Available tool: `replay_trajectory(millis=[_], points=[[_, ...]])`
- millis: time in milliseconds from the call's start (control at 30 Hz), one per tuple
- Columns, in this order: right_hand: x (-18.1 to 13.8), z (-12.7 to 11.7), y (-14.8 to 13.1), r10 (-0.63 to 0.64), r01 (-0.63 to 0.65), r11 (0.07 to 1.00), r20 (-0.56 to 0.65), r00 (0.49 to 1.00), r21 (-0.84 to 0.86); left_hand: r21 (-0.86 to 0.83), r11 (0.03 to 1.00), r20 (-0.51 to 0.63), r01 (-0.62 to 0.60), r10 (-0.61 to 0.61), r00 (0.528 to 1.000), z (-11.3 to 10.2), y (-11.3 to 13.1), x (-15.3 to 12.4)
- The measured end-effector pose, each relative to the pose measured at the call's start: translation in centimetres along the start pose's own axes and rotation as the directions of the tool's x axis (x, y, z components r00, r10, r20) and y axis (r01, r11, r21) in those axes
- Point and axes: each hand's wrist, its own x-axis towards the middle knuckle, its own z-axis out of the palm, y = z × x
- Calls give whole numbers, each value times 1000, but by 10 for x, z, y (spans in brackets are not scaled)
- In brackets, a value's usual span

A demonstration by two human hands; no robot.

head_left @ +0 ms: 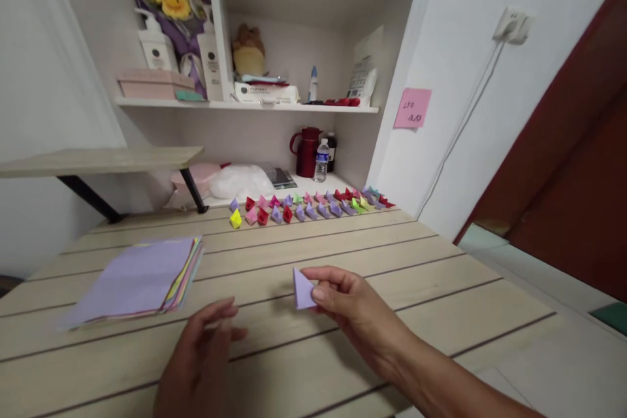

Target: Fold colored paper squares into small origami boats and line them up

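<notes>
a folded purple paper (302,292) is over the table (416,258), pinched at one edge by the right hand (355,304). the blurred left hand (203,353) is apart from it, fingers loosely parted. beyond lie a paper stack (134,281) and rows of small folded papers (300,213).

1 feed on my end: head cam, above near side of the tabletop (441,268), facing fwd + angled down. L hand (197,359) and R hand (361,317) are close, btm of frame; shelf unit (218,32) farther off, top ctr. Wide FOV, I get wall (460,72) at frame R.
</notes>
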Motion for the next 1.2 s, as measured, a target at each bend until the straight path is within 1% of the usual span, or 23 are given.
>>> replay_trajectory(millis=[33,67,100,133,200,233,333,467,600,700,800,1033,1133,1200], points=[[15,6,-2,26,-27,999,30,999,30,-134,984,43,116,-112,993,8,6,17],[30,12,-4,39,-41,998,42,998,41,-275,916,126,292,-267,955,19,11,34],[45,16,-5,36,-38,998,43,998,41,-386,800,237,459,-395,888,30,15,51],[60,20,-5,25,-27,999,38,999,41,-420,770,275,481,-396,876,41,17,66],[88,23,-4,-3,3,999,11,1000,42,-461,749,298,477,-376,878,61,19,91],[101,23,-2,-19,19,999,-9,1000,45,-477,750,289,458,-359,888,68,18,101],[125,19,7,-63,67,996,-69,996,52,-514,750,266,417,-322,908,85,9,122],[131,10,23,-89,96,994,-115,989,60,-536,777,238,330,-236,942,100,-11,129],[127,6,28,-83,92,994,-127,988,61,-524,816,242,244,-132,961,111,-23,119],[124,7,26,-81,87,995,-123,989,43,-524,826,264,209,-76,962,113,-22,111],[119,10,25,-102,103,995,-105,989,8,-533,821,287,204,-52,956,112,-20,109],[106,13,31,-118,118,993,-87,989,-11,-490,829,342,270,-102,934,103,-26,118],[103,14,32,-120,121,993,-99,988,-2,-492,816,354,304,-131,926,99,-28,121],[102,13,32,-131,133,991,-86,988,18,-507,799,362,325,-145,921,97,-28,121]])
